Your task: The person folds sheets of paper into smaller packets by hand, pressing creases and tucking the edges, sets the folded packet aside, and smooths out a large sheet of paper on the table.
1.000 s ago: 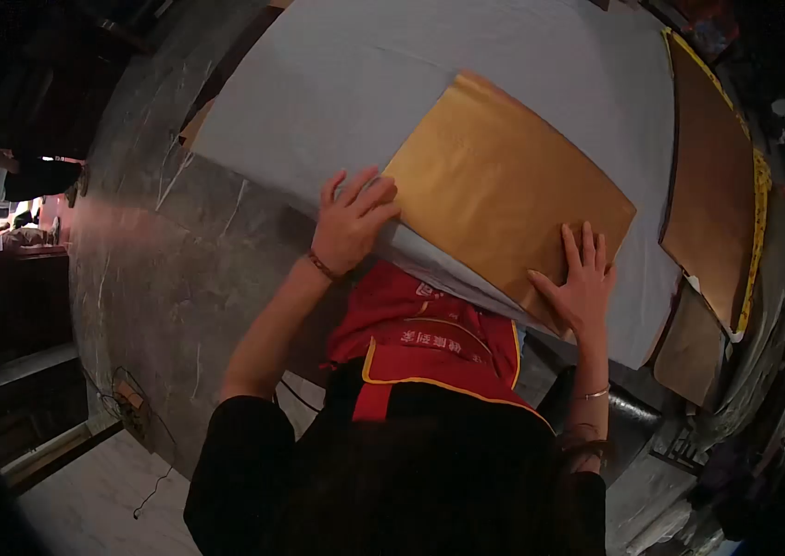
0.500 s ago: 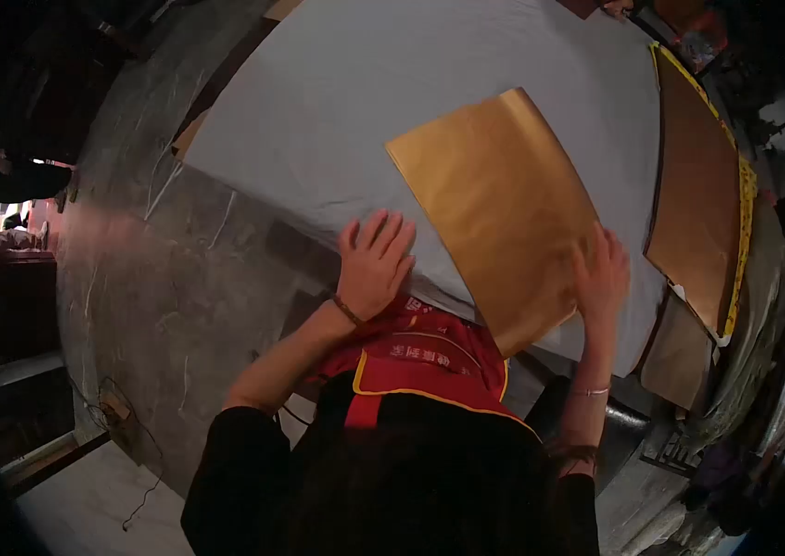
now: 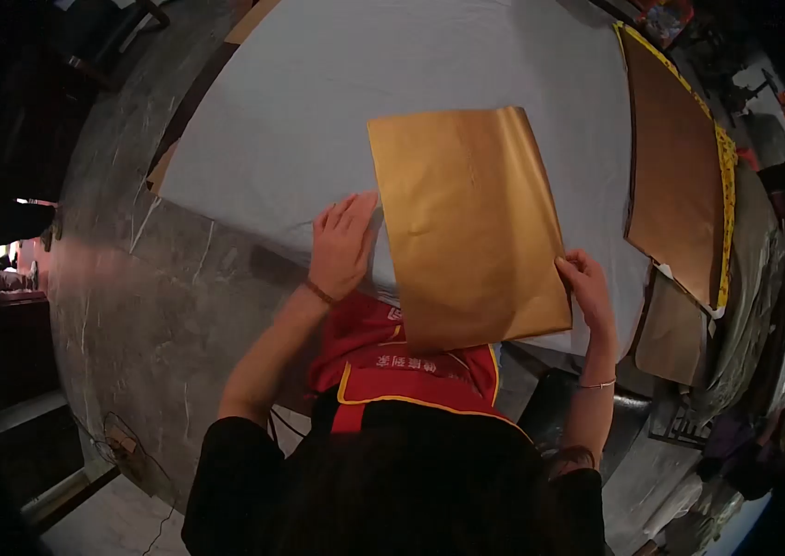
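Observation:
A gold-coloured sheet of paper lies over the front of a table covered with pale grey cloth; its lower end reaches past the table edge above my red apron. One long side of the sheet is curled or folded over. My right hand pinches that right side near its lower corner between thumb and fingers. On the cloth just left of the sheet rests my left hand, fingers stretched out, the fingertips close to the sheet's left edge. Whether they touch it I cannot tell.
At the right stands a brown board edged with yellow tape, with a smaller brown piece below it. A black stool is by my right arm. Cables lie on the grey floor at the left.
The gold sheet has turned so that its sides stand more upright in view. My right hand has gone from lying flat to pinching its edge. My left hand has shifted towards the sheet.

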A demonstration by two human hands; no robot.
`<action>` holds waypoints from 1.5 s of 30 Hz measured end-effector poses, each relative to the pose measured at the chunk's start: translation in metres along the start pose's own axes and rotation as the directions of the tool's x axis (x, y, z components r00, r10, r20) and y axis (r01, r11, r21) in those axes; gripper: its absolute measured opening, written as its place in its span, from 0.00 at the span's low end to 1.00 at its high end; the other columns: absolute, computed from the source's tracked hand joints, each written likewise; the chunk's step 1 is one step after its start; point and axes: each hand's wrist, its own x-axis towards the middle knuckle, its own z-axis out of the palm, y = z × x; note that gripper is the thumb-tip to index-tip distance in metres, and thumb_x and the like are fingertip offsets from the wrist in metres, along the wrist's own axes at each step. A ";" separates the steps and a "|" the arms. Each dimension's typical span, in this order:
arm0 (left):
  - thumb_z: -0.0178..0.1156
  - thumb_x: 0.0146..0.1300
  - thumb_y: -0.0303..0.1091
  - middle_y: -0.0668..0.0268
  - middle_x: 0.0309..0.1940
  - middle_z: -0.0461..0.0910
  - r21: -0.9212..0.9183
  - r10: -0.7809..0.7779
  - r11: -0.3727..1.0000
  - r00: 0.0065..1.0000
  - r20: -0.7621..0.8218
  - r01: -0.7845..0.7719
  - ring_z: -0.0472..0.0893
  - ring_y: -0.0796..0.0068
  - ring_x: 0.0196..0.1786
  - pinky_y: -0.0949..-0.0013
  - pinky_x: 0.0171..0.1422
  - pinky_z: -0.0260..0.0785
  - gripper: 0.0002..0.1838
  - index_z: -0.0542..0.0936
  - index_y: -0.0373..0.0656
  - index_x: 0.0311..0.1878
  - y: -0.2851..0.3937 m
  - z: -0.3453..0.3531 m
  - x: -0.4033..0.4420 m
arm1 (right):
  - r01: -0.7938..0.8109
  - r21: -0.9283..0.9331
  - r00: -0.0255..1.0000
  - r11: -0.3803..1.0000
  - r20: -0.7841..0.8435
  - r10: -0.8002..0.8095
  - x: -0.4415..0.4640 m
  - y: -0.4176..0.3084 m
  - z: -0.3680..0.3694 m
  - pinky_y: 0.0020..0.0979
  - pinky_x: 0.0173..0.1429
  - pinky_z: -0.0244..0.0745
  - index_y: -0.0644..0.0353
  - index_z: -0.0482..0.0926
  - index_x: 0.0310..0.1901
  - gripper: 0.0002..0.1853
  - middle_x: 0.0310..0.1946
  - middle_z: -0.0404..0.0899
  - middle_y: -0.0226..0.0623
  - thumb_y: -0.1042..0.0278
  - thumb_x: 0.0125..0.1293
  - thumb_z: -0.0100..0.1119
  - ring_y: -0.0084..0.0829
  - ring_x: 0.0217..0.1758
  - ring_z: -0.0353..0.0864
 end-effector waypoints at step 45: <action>0.56 0.61 0.35 0.61 0.61 0.71 0.012 0.390 0.920 0.916 0.089 -0.393 0.70 0.63 0.64 0.55 0.68 0.56 0.20 0.76 0.57 0.57 0.023 0.000 -0.010 | 0.050 0.710 0.996 0.702 0.015 -0.086 -0.042 0.017 0.046 0.33 0.66 0.68 0.51 0.44 0.75 0.36 0.68 0.59 0.39 0.79 0.68 0.47 0.33 0.66 0.67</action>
